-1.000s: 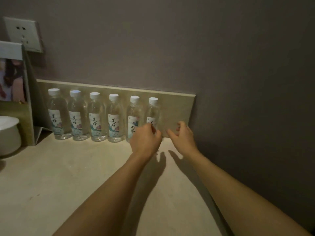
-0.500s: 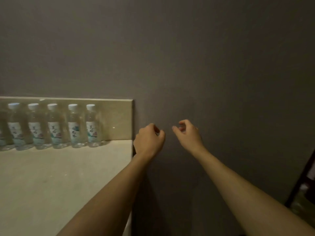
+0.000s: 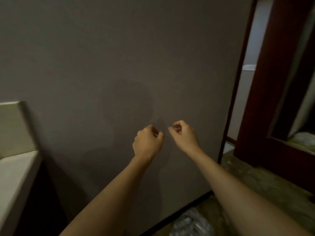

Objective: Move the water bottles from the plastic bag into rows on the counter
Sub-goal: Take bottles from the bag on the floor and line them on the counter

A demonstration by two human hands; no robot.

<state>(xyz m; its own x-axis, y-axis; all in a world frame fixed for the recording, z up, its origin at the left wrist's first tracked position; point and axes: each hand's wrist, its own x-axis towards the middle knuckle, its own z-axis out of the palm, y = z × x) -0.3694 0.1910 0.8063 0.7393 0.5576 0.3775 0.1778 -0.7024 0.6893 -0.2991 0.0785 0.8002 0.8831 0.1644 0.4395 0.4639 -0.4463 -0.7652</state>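
My left hand (image 3: 148, 143) and my right hand (image 3: 185, 136) hang side by side in front of a bare grey wall, fingers loosely curled, nothing in either. A crumpled clear plastic bag (image 3: 191, 223) lies on the floor at the bottom of the view, between my forearms; what it holds cannot be made out. Only the right end of the pale counter (image 3: 15, 176) and its backsplash (image 3: 12, 128) shows at the far left. No water bottle is in view.
The grey wall (image 3: 119, 65) fills most of the view, with a dark baseboard along its foot. A dark red wooden door frame (image 3: 265, 82) stands at the right, with patterned floor (image 3: 265, 181) in front of it.
The view has swung right and down: the row of bottles and most of the counter left the frame, the door frame and the bag came in. Both hands stay empty and curled.
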